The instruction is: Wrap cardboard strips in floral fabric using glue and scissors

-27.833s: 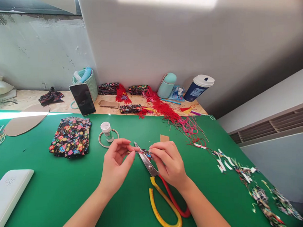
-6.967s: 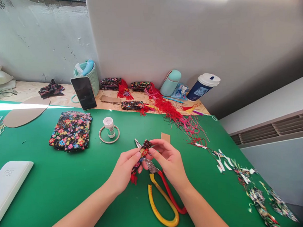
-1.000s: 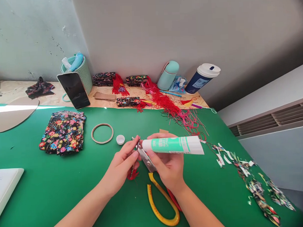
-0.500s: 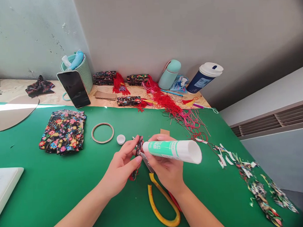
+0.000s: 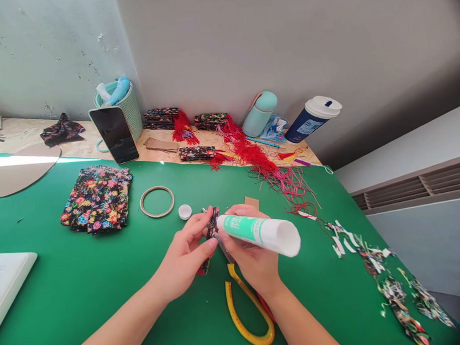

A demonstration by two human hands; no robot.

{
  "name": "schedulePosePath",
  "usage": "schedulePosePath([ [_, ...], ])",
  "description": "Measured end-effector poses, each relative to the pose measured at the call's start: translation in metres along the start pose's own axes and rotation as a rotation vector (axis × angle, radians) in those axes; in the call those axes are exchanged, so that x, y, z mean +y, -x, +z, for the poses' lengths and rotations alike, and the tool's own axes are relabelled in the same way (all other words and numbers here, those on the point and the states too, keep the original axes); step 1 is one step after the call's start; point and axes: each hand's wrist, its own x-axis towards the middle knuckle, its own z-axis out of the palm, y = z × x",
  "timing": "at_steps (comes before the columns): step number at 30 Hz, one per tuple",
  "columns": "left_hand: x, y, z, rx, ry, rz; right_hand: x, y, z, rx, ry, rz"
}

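Between the thumb and fingers of my left hand [image 5: 183, 257] is a narrow piece of dark floral fabric [image 5: 212, 224], held on edge. My right hand [image 5: 258, 262] grips a white and green glue stick [image 5: 256, 231], its end against the fabric. The exact contact point is hidden. Beneath my hands lies a pair of scissors with yellow handles [image 5: 254, 337], its blades partly covered. A small white cap [image 5: 185, 212] rests just beyond my left fingers. Behind my right hand, a small brown card [image 5: 251, 202] shows.
Folded floral fabric [image 5: 97, 200] and a roll of tape [image 5: 141, 203] lie to the left. A phone [image 5: 115, 136] leans on a basket [image 5: 133, 108]. Red tassels [image 5: 257, 154], a bottle [image 5: 257, 116] and a cup [image 5: 307, 122] stand at the back. Fabric scraps [image 5: 394, 292] lie right.
The outer end of the glue stick has tipped down and slightly left. Both hands keep their hold, and the view has shifted a little.
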Motion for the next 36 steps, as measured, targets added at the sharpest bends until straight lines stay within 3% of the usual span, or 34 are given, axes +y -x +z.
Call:
schedulePosePath([
  [20, 0.0008, 0.0012, -0.0029, 0.006, 0.033, -0.078, -0.0071, -0.0031, 0.0006, -0.028, 0.016, -0.018],
  [29, 0.0064, -0.0005, -0.002, 0.031, 0.234, -0.158, -0.0081, -0.0025, 0.0017, -0.009, 0.009, 0.002],
  [36, 0.0074, 0.0007, 0.0007, 0.027, 0.196, -0.107, -0.007, -0.0035, 0.0022, 0.001, 0.023, -0.006],
])
